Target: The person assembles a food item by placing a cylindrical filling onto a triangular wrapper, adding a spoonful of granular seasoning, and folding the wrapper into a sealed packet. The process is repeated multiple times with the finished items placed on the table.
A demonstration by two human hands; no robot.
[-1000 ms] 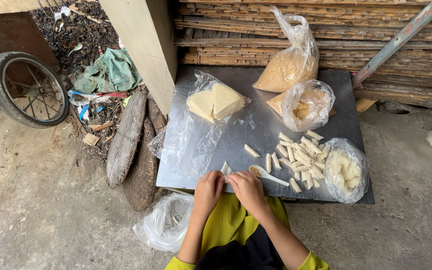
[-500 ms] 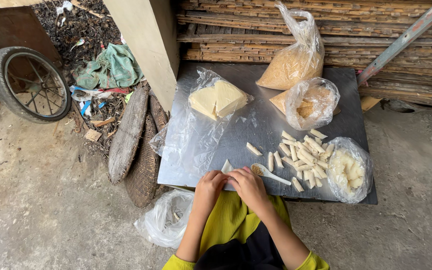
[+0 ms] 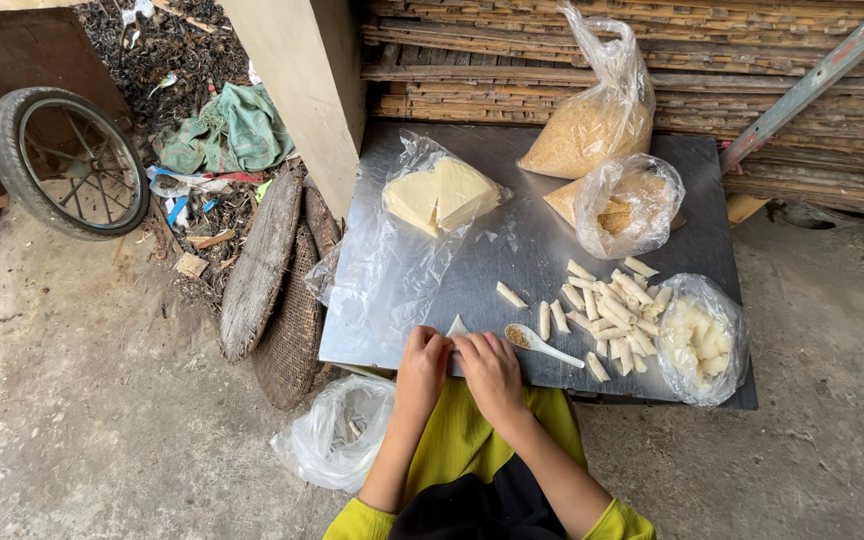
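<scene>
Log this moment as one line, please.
left hand + right hand: pinching pale triangular wrapper | grey metal tabletop | white plastic spoon beside

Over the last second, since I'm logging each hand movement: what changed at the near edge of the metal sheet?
The left hand and right hand drew closer together, both now working one pale wrapper piece, fingers touching. Nothing was let go. The white spoon, the pile of rolled sticks and the bags stayed put.

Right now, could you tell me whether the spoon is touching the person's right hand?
Apart. The head view shows the white spoon lying on the metal table to the right of the right hand, with a strip of bare table between them.
</scene>
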